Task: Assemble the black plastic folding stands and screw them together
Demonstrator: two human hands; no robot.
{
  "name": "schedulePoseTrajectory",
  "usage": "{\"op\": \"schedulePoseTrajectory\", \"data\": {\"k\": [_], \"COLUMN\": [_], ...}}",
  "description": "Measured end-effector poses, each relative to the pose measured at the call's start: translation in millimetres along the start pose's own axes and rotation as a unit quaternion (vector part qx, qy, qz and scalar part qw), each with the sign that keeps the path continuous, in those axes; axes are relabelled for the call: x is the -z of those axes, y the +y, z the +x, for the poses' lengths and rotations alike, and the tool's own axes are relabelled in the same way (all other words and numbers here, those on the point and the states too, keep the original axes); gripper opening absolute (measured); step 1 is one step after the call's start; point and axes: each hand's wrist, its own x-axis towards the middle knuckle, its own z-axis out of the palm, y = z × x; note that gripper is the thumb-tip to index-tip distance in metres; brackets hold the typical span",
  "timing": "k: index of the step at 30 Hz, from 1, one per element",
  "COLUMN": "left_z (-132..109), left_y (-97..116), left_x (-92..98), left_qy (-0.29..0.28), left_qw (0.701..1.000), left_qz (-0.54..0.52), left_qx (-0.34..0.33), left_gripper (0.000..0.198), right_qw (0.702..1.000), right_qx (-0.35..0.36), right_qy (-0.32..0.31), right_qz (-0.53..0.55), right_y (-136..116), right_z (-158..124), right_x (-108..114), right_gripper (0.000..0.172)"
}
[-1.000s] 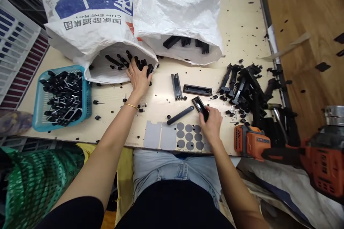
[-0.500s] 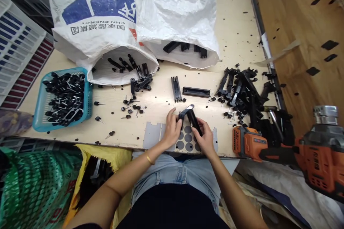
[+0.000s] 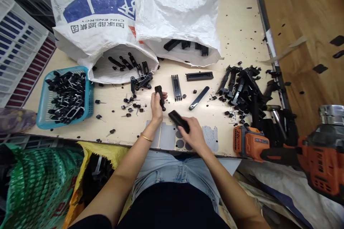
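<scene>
My left hand [image 3: 157,109] is closed around a short black plastic arm [image 3: 160,97] with a rounded end, held upright over the bench. In my right hand [image 3: 194,132] is a long black bar [image 3: 177,119], slightly blurred, its free end tilted up to the left. The two pieces are apart. Just beyond my hands lie a glossy black flat strip [image 3: 199,98], a slotted black part [image 3: 176,88] standing lengthwise and another slotted part [image 3: 199,76] lying crosswise. Grey sheets [image 3: 168,136] with dark round pads [image 3: 179,143] lie at the bench's front edge.
At left stands a blue basket [image 3: 91,96] of black-headed screws. Two white sacks [image 3: 177,10] lie open at the back, black parts inside. A pile of black parts [image 3: 243,86] sits at right, with an orange power tool [image 3: 252,143] in front. Loose screws [image 3: 131,109] scatter the bench.
My hands have moved apart, the left one forward and left. The black pieces held together before are now separate. A glossy strip now lies on the bench, and the crosswise slotted part has shifted back.
</scene>
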Motion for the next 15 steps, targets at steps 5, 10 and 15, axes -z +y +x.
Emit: {"op": "schedulePoseTrajectory", "data": {"k": [5, 10, 15], "left_z": [-17, -54, -59], "left_y": [1, -5, -9], "left_x": [28.4, 28.1, 19.0], "left_qy": [-0.031, -0.134, -0.166], "left_qw": [0.997, 0.956, 0.927], "left_qz": [0.048, 0.26, 0.328], "left_qx": [0.043, 0.002, -0.075], "left_gripper": [0.035, 0.024, 0.019], "right_qw": [0.99, 0.979, 0.988], "right_qx": [-0.012, -0.07, -0.061], "right_qy": [0.018, 0.138, 0.1], "right_qz": [-0.14, -0.132, -0.097], "right_y": [8, 38, 28], "right_z": [59, 69, 1], "right_x": [-32, 3, 19], "right_gripper": [0.037, 0.036, 0.035]}}
